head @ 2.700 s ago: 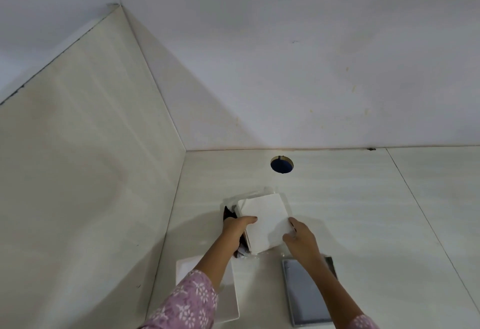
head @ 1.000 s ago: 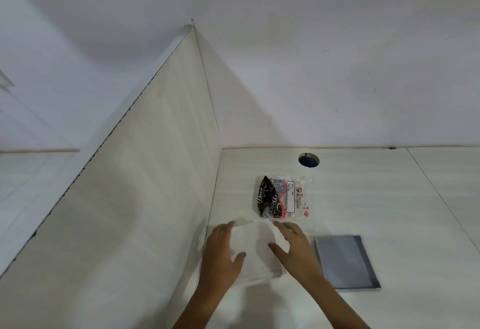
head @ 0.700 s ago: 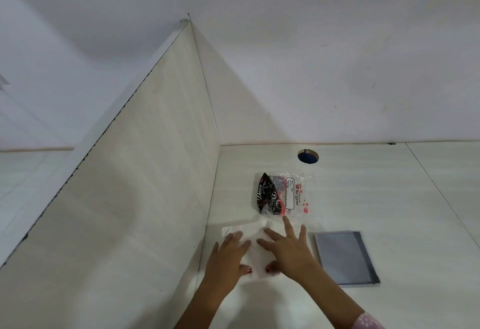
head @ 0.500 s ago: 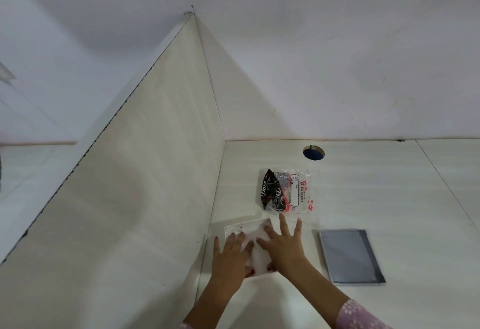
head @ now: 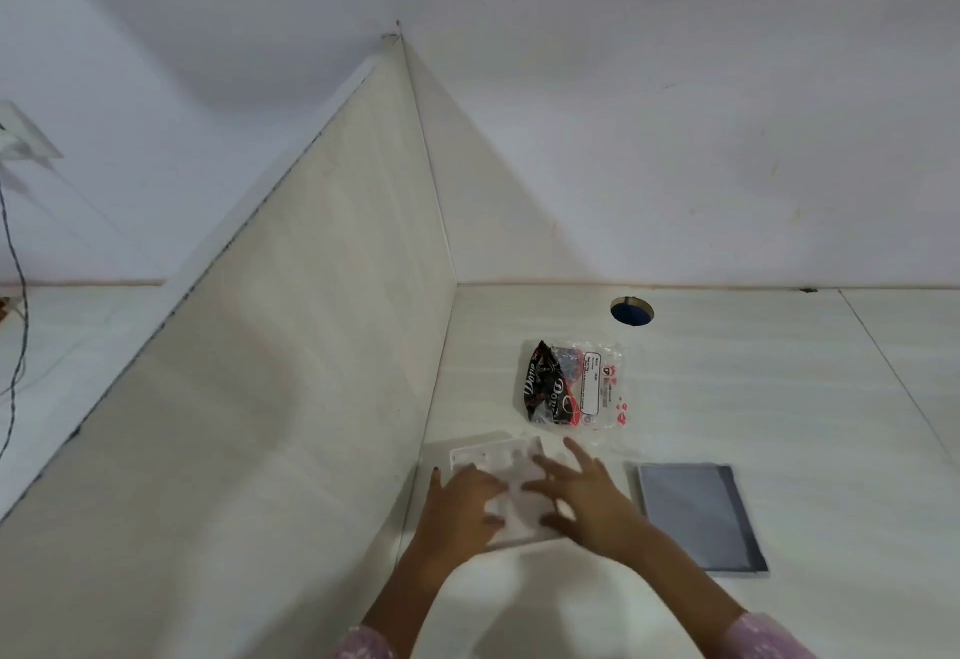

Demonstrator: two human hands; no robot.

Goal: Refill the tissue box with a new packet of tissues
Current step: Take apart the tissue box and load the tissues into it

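Pink flowered sleeves sit at the near edge, one on each of my forearms. My left hand [head: 460, 505] and right hand [head: 582, 494] lie flat, fingers spread, side by side on the white stack of tissues [head: 511, 489], which sits in a shallow white rectangular tissue box [head: 470, 452] on the pale cream tabletop [head: 779, 398]; neither hand grips anything, both just press down on the stack. Just to the right of my right hand lies a flat grey rectangular lid [head: 698, 515]. Beyond my fingertips rests a crumpled clear plastic wrapper with black and red print [head: 571, 384], apart from the box. Farther still, a round hole with a blue inside [head: 631, 311] opens in the tabletop. A cream partition panel [head: 291, 372] stands left of my left hand.
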